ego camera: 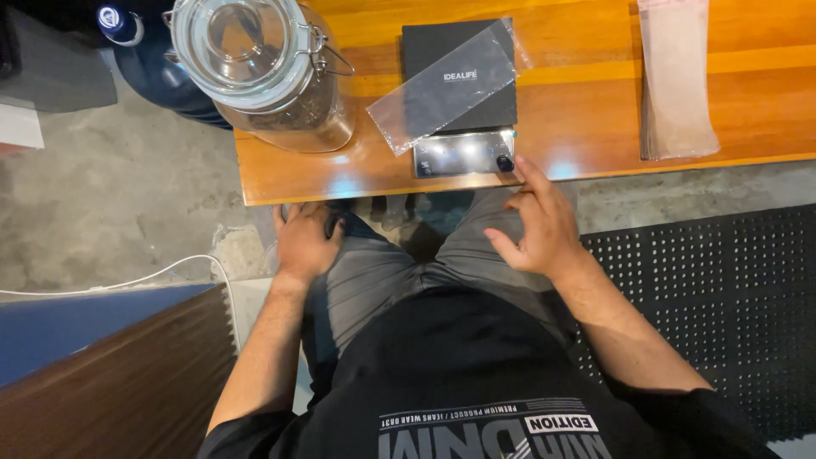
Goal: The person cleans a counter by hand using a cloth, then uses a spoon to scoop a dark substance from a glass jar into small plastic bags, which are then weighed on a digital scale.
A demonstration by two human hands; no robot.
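The person sat at a glossy orange-brown wooden worktop (595, 110) whose front edge ran just above the knees, with lamp glare shining off the varnish near that edge. The right hand (540, 225) hovered at the worktop's edge, its grip released and holding nothing, fingers spread and the forefinger reaching up to the dark knob at the right end of the silver front of a small kitchen scale (463, 127). The scale stood near the front edge, its black platform carrying a clear plastic bag (442, 85) laid slantwise across it and overhanging both sides. The left hand (306, 242) lay flat on the left knee below the worktop, its grip loose and empty. To the left of the scale stood a large glass jar (272, 76) with a wire-clasp lid, dark contents showing at its base. Well apart on the right lay a stack of pale pouches (680, 81), reaching to the front edge. The floor was bare grey concrete (127, 187), with a white cable (144, 276) trailing across it at left and a black perforated rubber mat (722, 289) at right.
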